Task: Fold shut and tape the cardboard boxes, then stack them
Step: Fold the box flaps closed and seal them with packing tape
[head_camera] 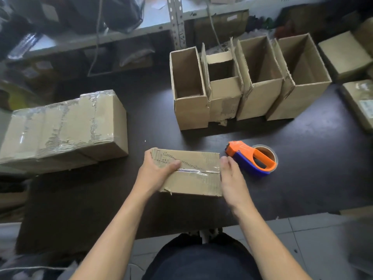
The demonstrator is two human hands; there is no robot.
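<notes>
Lying flat on the dark table (302,178) at about 6 o'clock from its centre is a closed cardboard box (193,174), its top seam covered by a strip of clear tape. The left hand (155,172) grips the box's left end, thumb laid across the top face and fingers wrapped over the far left corner. The right hand (232,178) stands against the box's right end with straight fingers, holding nothing. An orange and blue tape dispenser (250,160) carrying a roll of clear tape lies at 3 o'clock from the box, just beside the right hand; contact between them cannot be judged. Sealed taped boxes (62,128) lie side by side at 10 o'clock. Four open boxes (242,87) stand upright in a touching row at 1 o'clock, flaps raised. Further cartons (347,55) sit at the table's far right edge. Metal shelving (175,21) runs behind at 12 o'clock.
</notes>
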